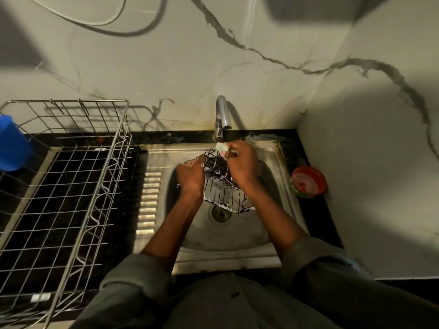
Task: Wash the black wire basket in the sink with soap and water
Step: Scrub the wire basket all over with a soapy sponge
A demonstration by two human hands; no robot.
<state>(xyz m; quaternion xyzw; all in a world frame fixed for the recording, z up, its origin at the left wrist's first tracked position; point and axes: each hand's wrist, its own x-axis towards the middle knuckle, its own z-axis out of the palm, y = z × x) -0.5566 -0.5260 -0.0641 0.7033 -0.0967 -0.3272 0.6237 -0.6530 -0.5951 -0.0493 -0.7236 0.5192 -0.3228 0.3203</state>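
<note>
The black wire basket (223, 186) is being held above the bowl of the steel sink (237, 236), tilted, with its far end up near the tap (222, 117) and its near end hanging just beyond the drain (220, 213). White suds are clinging to its wires, thickest along the near edge.

The left hand (190, 175) is gripping the basket's left side, fingers curled round the wire rim and flecked with foam. The right hand (242, 167) is lying over the basket's far right part, its fingers pinching a small pale scrubber (222, 148) against the upper wires, directly below the tap spout. Whether water is running cannot be told.

Edges and open room:
- The basin is lying open in front of the basket, between the two forearms, down to the sink's near rim.
- To the left, the ribbed drainboard (148, 203) is forming a narrow strip between the bowl and the large steel wire rack (71, 186), whose tall side is standing just beside it.
- A blue plastic vessel (11, 148) is sitting at the rack's far left.
- To the right, a round red and green soap tub (307, 181) is resting on the black counter (318, 224), just beside the sink's rim and close to the side wall (368, 186).
- Behind, the marbled back wall (213, 55) is rising directly from the counter edge at the tap base.
</note>
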